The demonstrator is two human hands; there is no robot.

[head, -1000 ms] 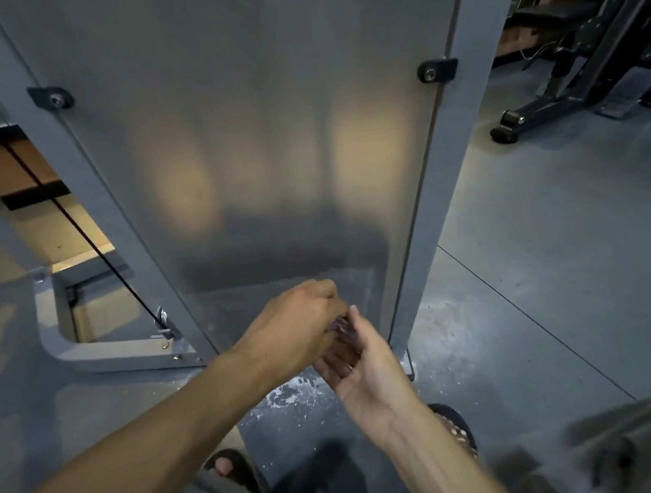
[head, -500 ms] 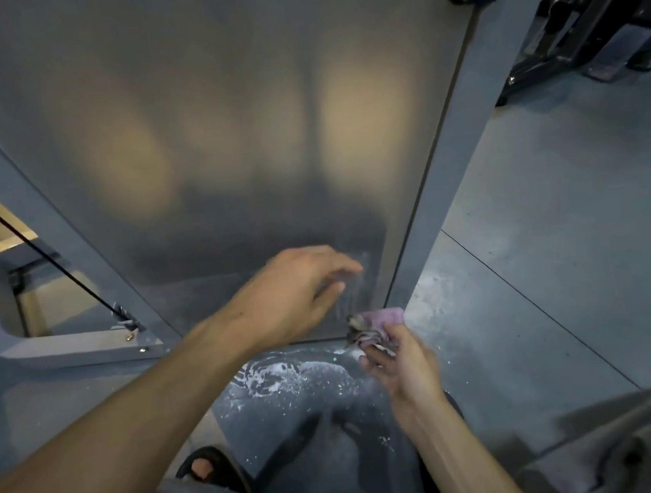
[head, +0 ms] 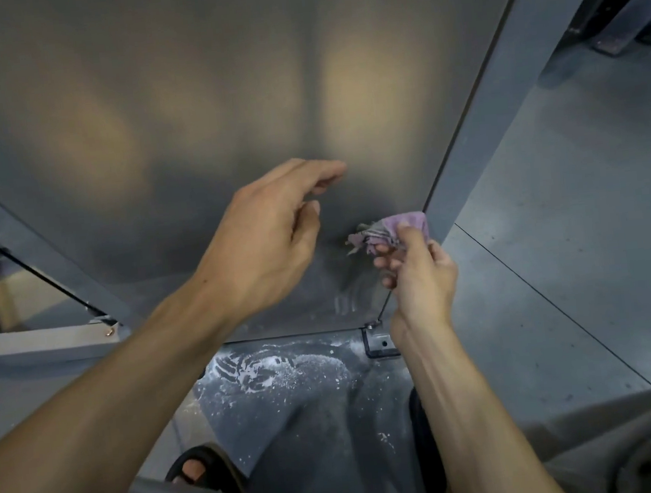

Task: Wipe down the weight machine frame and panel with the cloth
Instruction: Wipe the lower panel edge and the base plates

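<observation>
Right hand (head: 418, 273): pinching purple cloth (head: 393, 228) at panel (head: 222, 97) lower right, beside frame post (head: 501, 102) | Left hand (head: 264, 248): relaxed, holding nothing, before panel | Floor (head: 554, 244): white residue

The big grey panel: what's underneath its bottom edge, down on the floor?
Below the panel lies dark floor dusted with white powder, and a small metal bracket at the right corner. The person's forearms and clothing hide the floor nearer the camera.

Matt grey panel (head: 190, 100), frayed purple cloth (head: 401, 225)
</observation>
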